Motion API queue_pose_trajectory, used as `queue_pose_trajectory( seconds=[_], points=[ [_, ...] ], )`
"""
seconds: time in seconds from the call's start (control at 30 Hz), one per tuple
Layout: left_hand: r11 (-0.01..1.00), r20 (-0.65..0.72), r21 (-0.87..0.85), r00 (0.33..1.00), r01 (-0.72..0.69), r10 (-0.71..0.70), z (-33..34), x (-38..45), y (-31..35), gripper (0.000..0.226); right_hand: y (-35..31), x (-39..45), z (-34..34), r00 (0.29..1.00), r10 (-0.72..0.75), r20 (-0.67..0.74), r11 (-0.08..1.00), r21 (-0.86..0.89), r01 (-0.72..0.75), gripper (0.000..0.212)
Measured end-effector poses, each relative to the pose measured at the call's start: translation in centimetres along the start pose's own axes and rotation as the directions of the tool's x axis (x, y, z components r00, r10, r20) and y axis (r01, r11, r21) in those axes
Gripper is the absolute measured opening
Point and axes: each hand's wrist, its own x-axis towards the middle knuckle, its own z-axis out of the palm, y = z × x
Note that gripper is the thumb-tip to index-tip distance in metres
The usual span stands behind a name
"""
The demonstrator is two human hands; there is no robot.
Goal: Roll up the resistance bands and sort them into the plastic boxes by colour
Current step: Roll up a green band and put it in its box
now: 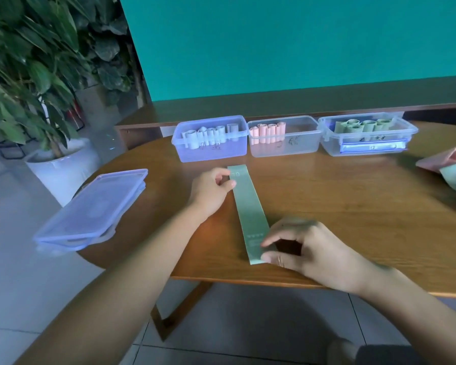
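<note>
Green resistance band (250, 214): laid flat and unrolled on the wooden bench (353, 206), running from near the front edge toward the boxes.
Left hand (211, 192): far end of the band is pinched between thumb and curled fingers (231, 183).
Right hand (311, 248): near end of the band is pinched by thumb and forefinger.
Left box (211, 139): pale rolled bands held.
Middle box (283, 137): pink rolls held at its left side.
Right box (366, 135): green rolls held.
Stacked lids (90, 209): placed at the bench's left edge, partly overhanging.
Loose pink and green bands (450, 167): piled at the far right.
Potted plant (37, 61): stood on the floor, left.
</note>
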Motion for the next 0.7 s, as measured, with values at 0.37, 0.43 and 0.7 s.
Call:
queue_pose_trajectory(
  seconds=[0.37, 0.43, 0.7],
  points=[
    [0.949, 0.142, -0.018, 0.939, -0.314, 0.313, -3.2, -17.0, 3.0, 0.022, -0.1, -1.2, -0.3, 0.999, -0.050, -0.017, 0.997, 0.055, 0.051, 0.011],
    [0.931, 0.163, 0.056, 0.924, -0.360, 0.347, -3.1, -17.2, 2.7, 0.023, 0.1, -1.2, -0.2, 0.998, -0.054, -0.018, 0.997, 0.046, 0.055, 0.012],
    [0.879, 0.135, 0.216, 0.905, -0.425, 0.404, -2.3, -16.6, 2.3, 0.020, 0.4, -0.4, -0.2, 0.997, 0.071, 0.036, 0.996, 0.045, -0.073, 0.009]
  ],
)
